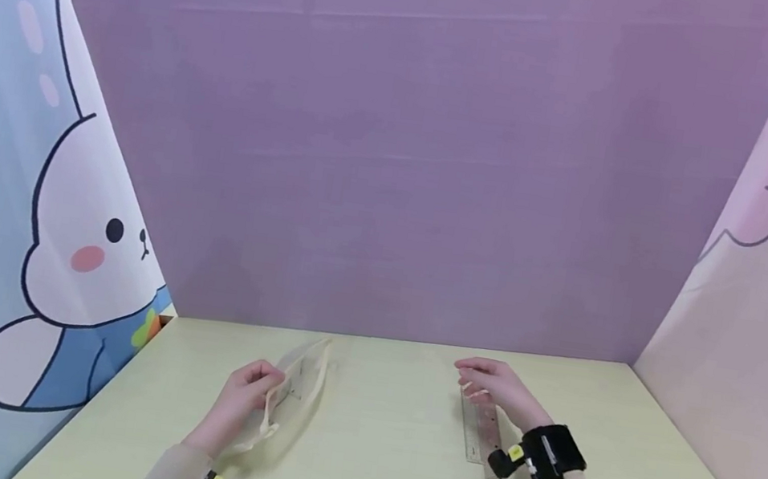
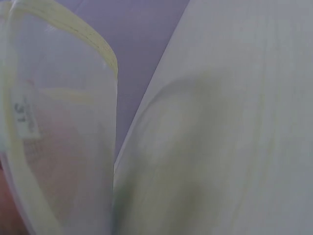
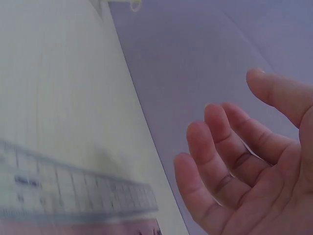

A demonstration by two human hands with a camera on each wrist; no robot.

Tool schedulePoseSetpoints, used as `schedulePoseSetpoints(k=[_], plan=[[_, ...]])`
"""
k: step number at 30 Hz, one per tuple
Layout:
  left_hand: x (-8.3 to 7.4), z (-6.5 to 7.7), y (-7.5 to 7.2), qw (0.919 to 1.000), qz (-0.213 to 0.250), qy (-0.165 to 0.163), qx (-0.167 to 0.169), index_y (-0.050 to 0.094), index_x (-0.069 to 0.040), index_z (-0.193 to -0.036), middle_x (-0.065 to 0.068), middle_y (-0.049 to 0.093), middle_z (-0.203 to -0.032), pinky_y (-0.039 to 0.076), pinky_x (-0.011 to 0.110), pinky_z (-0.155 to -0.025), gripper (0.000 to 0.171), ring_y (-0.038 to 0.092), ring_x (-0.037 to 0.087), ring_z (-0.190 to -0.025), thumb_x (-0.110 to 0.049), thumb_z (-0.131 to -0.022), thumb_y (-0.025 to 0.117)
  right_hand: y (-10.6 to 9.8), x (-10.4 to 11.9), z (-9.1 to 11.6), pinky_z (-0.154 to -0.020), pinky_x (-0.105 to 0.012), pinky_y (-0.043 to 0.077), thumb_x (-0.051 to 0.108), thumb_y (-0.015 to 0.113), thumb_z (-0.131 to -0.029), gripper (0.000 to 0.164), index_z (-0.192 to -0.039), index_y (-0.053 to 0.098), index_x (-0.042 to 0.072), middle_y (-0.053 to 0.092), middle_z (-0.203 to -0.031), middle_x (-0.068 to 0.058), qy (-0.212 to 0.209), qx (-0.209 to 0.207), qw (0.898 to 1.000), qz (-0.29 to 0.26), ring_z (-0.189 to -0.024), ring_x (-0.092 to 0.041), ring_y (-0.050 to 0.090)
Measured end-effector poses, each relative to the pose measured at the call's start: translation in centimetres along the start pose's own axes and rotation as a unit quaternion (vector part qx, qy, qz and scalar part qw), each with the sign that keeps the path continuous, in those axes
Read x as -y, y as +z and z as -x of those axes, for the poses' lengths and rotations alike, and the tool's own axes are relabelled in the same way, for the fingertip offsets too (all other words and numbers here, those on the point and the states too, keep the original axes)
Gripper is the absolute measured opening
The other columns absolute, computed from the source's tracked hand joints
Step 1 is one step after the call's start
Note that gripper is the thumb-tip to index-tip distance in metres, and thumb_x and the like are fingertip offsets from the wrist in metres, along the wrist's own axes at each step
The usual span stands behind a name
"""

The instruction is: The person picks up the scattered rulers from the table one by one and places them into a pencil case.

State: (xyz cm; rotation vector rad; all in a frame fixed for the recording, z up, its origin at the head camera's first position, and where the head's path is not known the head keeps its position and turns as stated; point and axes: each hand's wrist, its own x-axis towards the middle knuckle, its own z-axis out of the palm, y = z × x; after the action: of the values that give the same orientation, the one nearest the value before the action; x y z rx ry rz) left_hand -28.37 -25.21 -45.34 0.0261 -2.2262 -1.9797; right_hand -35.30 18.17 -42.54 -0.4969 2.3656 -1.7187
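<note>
Clear plastic, the ruler (image 1: 481, 429) lay at lower right of the table (image 1: 385, 450), its long axis running from near edge toward the far wall; the right hand (image 1: 498, 390) hovered over its far end, fingers loosely spread, gripping nothing; at lower left, the left hand (image 1: 245, 393) pinched a see-through pouch (image 1: 297, 391).

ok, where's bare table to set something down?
Bare: the wide strip of table between the mesh pouch held by the left hand and the ruler under the right hand; also right of the ruler. Crowded only around each hand.
</note>
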Motion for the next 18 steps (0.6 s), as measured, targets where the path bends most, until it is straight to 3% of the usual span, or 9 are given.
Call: schedulePoseSetpoints(k=[9,14,18], plan=[[0.6,0.2,0.3,0.9988,0.041,-0.025,0.012,0.059,0.001,-0.094,0.007,0.055,-0.095,0.051,0.030,-0.070,0.019,0.053,0.021,-0.086,-0.016,-0.090,0.066,-1.8,-1.6,0.4,-0.085,-0.048,0.052,0.020,0.058,-0.097,0.048,-0.131,0.049,-0.012,0.056,-0.121,-0.028,-0.002,-0.044,0.999,-0.009,-0.101,-0.040,0.058],[0.9,0.3,0.6,0.9970,0.067,-0.038,0.010,0.059,0.000,-0.093,0.006,0.054,-0.093,0.050,0.028,-0.070,0.015,0.052,0.019,-0.082,-0.013,-0.089,0.066,-2.2,-2.8,-0.4,-0.084,-0.044,0.050,0.022,0.060,-0.096,0.046,-0.127,0.053,-0.010,0.058,-0.122,-0.025,-0.001,-0.073,0.997,0.040,-0.099,-0.031,0.058],[0.9,0.2,0.4,0.9962,0.071,-0.051,0.005,0.059,-0.002,-0.090,0.005,0.054,-0.091,0.046,0.024,-0.064,0.013,0.051,0.016,-0.076,-0.013,-0.089,0.066,-2.1,-3.8,-1.3,-0.092,-0.046,0.045,0.022,0.062,-0.094,0.042,-0.124,0.058,-0.007,0.062,-0.121,-0.019,0.004,-0.096,0.992,0.080,-0.105,-0.029,0.058]])
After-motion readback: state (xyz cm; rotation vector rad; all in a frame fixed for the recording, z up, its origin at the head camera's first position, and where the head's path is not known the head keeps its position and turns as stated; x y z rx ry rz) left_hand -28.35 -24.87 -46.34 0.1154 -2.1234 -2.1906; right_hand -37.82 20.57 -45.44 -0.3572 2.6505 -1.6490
